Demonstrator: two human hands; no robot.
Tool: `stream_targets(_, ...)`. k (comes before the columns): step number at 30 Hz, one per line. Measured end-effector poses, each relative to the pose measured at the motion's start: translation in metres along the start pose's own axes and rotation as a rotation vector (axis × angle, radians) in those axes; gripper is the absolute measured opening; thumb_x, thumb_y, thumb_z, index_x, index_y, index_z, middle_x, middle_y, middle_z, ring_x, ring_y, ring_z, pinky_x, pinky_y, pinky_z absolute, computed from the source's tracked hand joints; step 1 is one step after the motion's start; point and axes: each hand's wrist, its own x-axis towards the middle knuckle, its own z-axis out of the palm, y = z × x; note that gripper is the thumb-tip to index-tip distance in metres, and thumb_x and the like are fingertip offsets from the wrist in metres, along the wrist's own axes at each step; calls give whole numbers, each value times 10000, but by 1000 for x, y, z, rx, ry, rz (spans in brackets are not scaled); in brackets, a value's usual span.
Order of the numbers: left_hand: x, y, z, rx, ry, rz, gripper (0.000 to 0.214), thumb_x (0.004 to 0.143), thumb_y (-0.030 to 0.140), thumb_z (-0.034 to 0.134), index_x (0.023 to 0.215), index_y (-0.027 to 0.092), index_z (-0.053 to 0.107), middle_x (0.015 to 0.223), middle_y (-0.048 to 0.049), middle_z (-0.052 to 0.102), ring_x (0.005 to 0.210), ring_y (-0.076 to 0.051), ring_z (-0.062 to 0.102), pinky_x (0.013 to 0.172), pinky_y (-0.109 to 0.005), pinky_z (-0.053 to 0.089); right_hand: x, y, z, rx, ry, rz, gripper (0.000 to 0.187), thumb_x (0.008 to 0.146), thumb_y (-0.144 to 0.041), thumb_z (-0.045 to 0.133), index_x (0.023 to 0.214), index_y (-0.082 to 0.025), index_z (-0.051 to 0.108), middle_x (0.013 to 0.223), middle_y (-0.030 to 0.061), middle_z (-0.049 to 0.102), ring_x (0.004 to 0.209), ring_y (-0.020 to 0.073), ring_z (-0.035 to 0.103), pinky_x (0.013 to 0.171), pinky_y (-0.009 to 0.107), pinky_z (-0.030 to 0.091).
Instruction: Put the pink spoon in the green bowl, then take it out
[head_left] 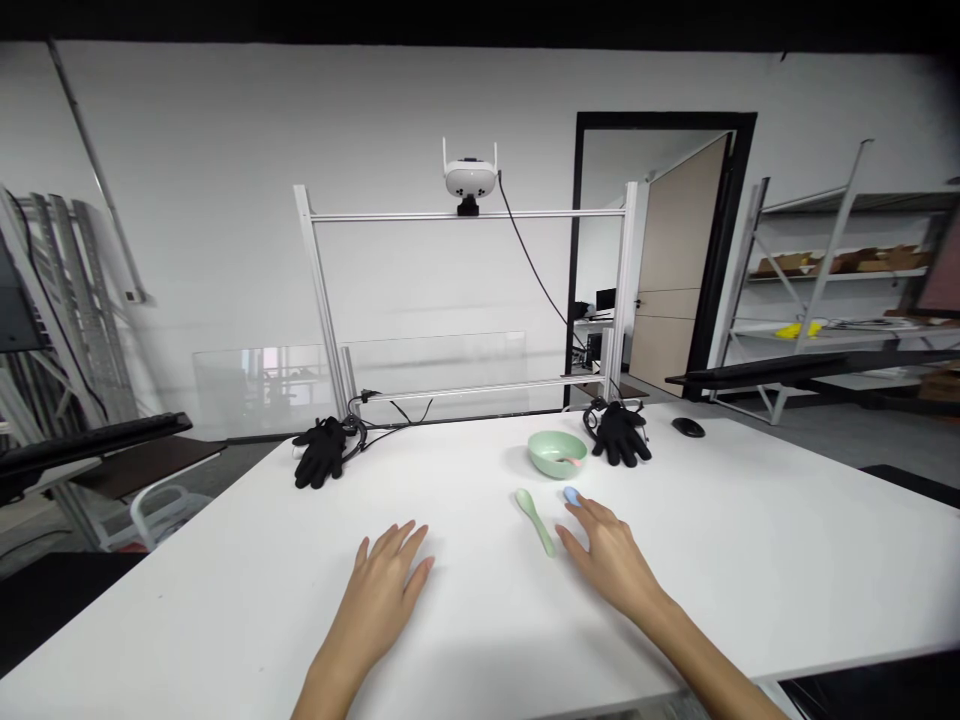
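Observation:
My left hand (382, 590) rests low over the white table with its fingers spread and nothing in it. Over to the right, my right hand (609, 558) reaches across a blue spoon (572, 495), its thumb apart from the fingers. Only the rounded end of that spoon shows; the hand covers the remainder, and I cannot tell whether the fingers touch it. A light green spoon (535, 522) lies just left of my right thumb. Beyond both spoons stands a green bowl (546, 462) with a pink-ended utensil (574, 461) inside, partly hidden by the rim.
Black gloves with cables lie at the table's back, one left (321, 455) and one right (622, 436). A black mouse (688, 428) sits near the right back edge. A metal frame (319, 290) rises behind the table, carrying a white device with antennas (470, 179).

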Motion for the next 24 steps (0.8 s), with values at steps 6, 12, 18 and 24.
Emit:
stream_targets(6, 0, -2, 2, -5, 15, -2, 531, 1055, 462, 341, 1514, 254, 507, 1593, -78, 498, 1501, -304, 402, 1232, -594, 267, 25, 4, -13, -28, -26, 61, 456, 1050, -430, 445, 1351, -169, 665, 1358, 126, 600, 1259, 294, 542, 1043, 392, 456)
stream_targets(12, 0, -5, 3, 1, 8, -5, 535, 1055, 462, 332, 1516, 254, 505, 1597, -76, 493, 1505, -303, 397, 1236, -591, 261, 94, 19, -33, -196, -54, 202, 421, 1046, -407, 451, 1282, -177, 714, 1156, 156, 642, 1113, 301, 593, 966, 372, 457)
stream_targets(18, 1, -7, 3, -6, -1, -3, 534, 1052, 469, 341, 1514, 261, 509, 1590, -69, 504, 1510, -299, 389, 1237, -583, 264, 153, 35, -31, -186, -245, 366, 443, 996, -427, 511, 1213, -108, 729, 1249, 215, 619, 1202, 334, 582, 954, 377, 478)
stream_targets(24, 0, -6, 0, -14, -25, -22, 544, 1055, 459, 330, 1525, 245, 500, 1597, -74, 493, 1508, -299, 392, 1236, -583, 264, 178, 46, -12, -123, -337, 451, 498, 882, -404, 679, 1249, -68, 702, 1171, 218, 666, 1102, 332, 657, 866, 344, 526)
